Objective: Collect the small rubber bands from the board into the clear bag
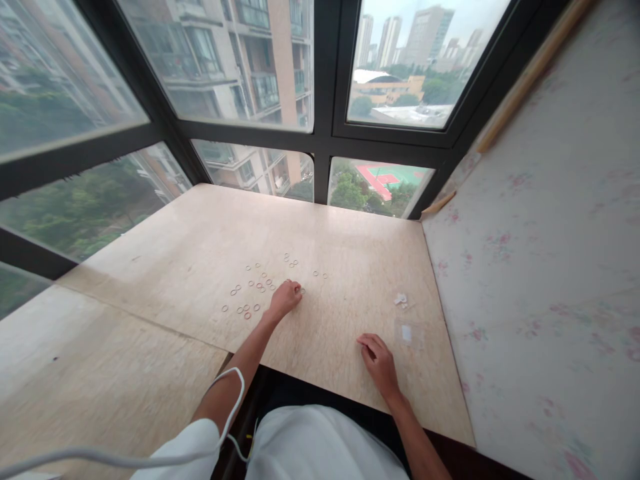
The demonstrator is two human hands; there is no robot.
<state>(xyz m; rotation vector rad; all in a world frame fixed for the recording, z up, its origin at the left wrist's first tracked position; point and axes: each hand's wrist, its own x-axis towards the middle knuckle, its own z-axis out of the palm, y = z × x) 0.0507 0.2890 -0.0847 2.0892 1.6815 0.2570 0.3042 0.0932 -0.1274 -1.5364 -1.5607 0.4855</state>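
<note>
My left hand [286, 298] reaches over the tabletop, its fingers pinched at a small thin ring [303, 291] by the fingertips. To its left lie several more small rings [259, 286], loosely scattered, some touching or overlapping. A few look reddish, such as the ring [247, 316] nearest the table's front edge. Two separate rings [315, 273] lie beyond my left hand, to its right. My right hand [379, 362] rests low over the table near the front edge, fingers curled together; whatever is between them, if anything, is hidden.
A clear plastic bag with a white label [407, 333] lies right of my right hand. Behind it are small white pieces [401, 300]. The pale tabletop [350, 247] meets windows at the back and a flowered wall [525, 280] at right. A white cable [240, 387] loops by my left arm.
</note>
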